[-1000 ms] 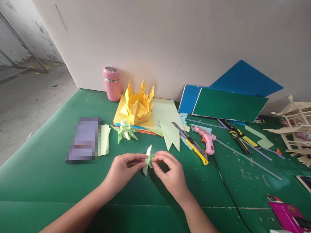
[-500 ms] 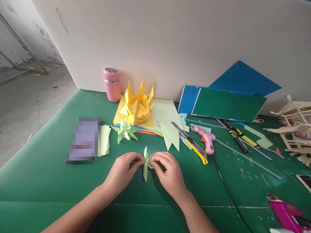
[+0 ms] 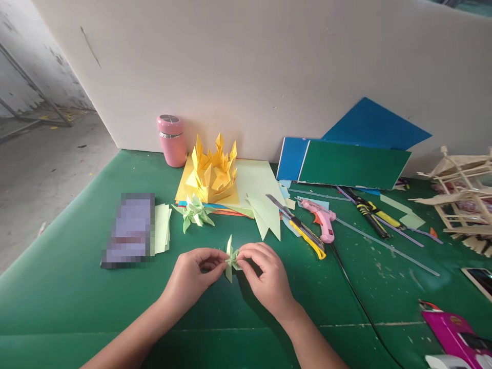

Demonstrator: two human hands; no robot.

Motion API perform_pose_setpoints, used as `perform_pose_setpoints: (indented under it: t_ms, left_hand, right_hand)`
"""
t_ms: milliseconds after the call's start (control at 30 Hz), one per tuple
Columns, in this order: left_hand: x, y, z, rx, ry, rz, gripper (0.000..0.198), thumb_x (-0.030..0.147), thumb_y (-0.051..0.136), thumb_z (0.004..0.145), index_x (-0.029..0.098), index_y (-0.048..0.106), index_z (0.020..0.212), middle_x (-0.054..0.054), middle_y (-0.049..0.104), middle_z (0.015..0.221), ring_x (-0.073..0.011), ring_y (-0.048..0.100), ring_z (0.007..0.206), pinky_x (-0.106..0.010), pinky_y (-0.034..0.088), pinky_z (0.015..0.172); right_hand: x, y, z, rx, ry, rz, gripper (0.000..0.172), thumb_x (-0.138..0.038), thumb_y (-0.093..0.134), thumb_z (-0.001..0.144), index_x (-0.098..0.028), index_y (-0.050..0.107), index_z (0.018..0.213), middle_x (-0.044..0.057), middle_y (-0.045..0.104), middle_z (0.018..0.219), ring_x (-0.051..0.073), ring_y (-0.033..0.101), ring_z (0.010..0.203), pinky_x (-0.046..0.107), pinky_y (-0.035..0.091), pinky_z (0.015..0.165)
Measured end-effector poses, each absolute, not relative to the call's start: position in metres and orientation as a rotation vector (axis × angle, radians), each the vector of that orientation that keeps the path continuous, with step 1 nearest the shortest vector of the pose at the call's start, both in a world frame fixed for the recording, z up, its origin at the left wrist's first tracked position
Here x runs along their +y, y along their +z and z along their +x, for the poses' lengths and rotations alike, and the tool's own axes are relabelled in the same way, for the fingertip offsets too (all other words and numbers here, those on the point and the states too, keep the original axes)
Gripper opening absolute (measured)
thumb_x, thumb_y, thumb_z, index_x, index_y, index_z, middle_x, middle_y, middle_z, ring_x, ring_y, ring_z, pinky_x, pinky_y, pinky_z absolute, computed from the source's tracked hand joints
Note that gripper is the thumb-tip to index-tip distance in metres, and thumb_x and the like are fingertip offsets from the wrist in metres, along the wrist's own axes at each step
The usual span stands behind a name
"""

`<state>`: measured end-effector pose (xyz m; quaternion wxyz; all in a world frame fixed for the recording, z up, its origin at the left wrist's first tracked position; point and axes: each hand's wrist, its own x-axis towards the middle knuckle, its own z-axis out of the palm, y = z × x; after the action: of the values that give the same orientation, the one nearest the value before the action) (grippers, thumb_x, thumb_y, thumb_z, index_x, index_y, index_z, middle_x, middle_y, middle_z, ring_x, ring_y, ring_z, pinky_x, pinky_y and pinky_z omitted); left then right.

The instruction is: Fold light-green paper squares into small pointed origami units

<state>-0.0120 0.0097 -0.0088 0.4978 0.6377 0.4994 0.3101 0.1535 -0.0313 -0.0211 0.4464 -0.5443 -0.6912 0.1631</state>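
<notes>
A light green folded-paper flower [image 3: 231, 258] is between my two hands, just above the green tabletop. My left hand [image 3: 198, 274] pinches its left side with thumb and fingers. On the opposite side, my right hand [image 3: 265, 269] pinches the flower too; its fingertips cover part of the folds. Behind my left hand lies another cluster of light green paper flowers [image 3: 195, 212]. Beyond that, a yellow folded-paper crown-like piece [image 3: 211, 174] stands on stacked coloured paper [image 3: 255, 179]. Loose pointed green paper pieces [image 3: 265, 218] hang over the front of the stack.
To the right lie a yellow utility knife [image 3: 307, 238], a pink glue gun [image 3: 323, 220] with a black cord, and thin strips [image 3: 388, 246]. Left are a blurred purple rectangle [image 3: 132, 225] and green paper sheets [image 3: 162, 230]. A pink flask [image 3: 172, 146] stands at the back.
The paper flower has turned a little, showing more of its folded centre, and my left fingers have shifted on it. The whole view has moved slightly.
</notes>
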Motion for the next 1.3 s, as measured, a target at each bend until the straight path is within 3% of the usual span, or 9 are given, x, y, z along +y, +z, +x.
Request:
perform_pose_setpoints:
  t_ms: [400,567,700,833,967,1300]
  left_hand:
    - [0.011,-0.007,-0.013,1.17,0.728,1.869,0.01,0.017,0.056,0.066,0.021,0.064,0.063,0.002,0.062,0.057,-0.012,0.055,0.05,-0.021,0.048,0.05]
    - [0.011,-0.01,-0.013,1.108,0.756,1.971,0.012,0.016,0.053,0.071,0.021,0.06,0.063,0.001,0.06,0.065,-0.0111,0.053,0.053,-0.02,0.047,0.05]
    - [0.011,-0.015,-0.015,1.028,0.855,2.064,0.016,0.014,0.051,0.076,0.02,0.06,0.064,-0.004,0.062,0.084,-0.0125,0.06,0.063,-0.021,0.049,0.053]
    - [0.013,-0.016,-0.018,0.945,0.845,2.172,0.019,0.015,0.05,0.082,0.022,0.063,0.07,-0.008,0.068,0.098,-0.0182,0.067,0.083,-0.026,0.053,0.069]
    - [0.015,-0.015,-0.02,0.905,0.829,2.291,0.019,0.014,0.049,0.084,0.023,0.063,0.076,-0.007,0.071,0.097,-0.0195,0.067,0.088,-0.03,0.053,0.078]
    - [0.014,-0.012,-0.015,0.83,0.838,2.426,0.02,0.012,0.041,0.089,0.021,0.053,0.078,-0.001,0.064,0.076,-0.0153,0.06,0.071,-0.027,0.051,0.064]
  right_hand:
    - [-0.031,-0.021,0.153,-1.784,0.462,-1.295,0.018,-0.011,0.049,0.085,-0.022,0.061,0.076,0.004,0.067,0.078,0.019,0.058,0.074,0.033,0.049,0.068]
    - [-0.031,-0.019,0.153,-1.761,0.504,-1.297,0.016,-0.011,0.05,0.083,-0.022,0.06,0.075,0.004,0.067,0.076,0.019,0.058,0.074,0.032,0.048,0.067]
    - [-0.032,-0.019,0.153,-1.718,0.519,-1.324,0.015,-0.011,0.051,0.081,-0.021,0.059,0.073,0.004,0.066,0.075,0.019,0.058,0.074,0.032,0.048,0.067]
    - [-0.032,-0.019,0.154,-1.659,0.555,-1.331,0.014,-0.012,0.052,0.081,-0.021,0.059,0.073,0.004,0.065,0.075,0.019,0.059,0.074,0.032,0.048,0.068]
    - [-0.032,-0.019,0.154,-1.635,0.577,-1.317,0.015,-0.013,0.052,0.082,-0.021,0.059,0.072,0.004,0.065,0.075,0.019,0.059,0.075,0.031,0.048,0.068]
    - [-0.032,-0.023,0.155,-1.639,0.532,-1.296,0.012,-0.013,0.053,0.08,-0.021,0.059,0.073,0.003,0.065,0.074,0.018,0.06,0.074,0.031,0.048,0.069]
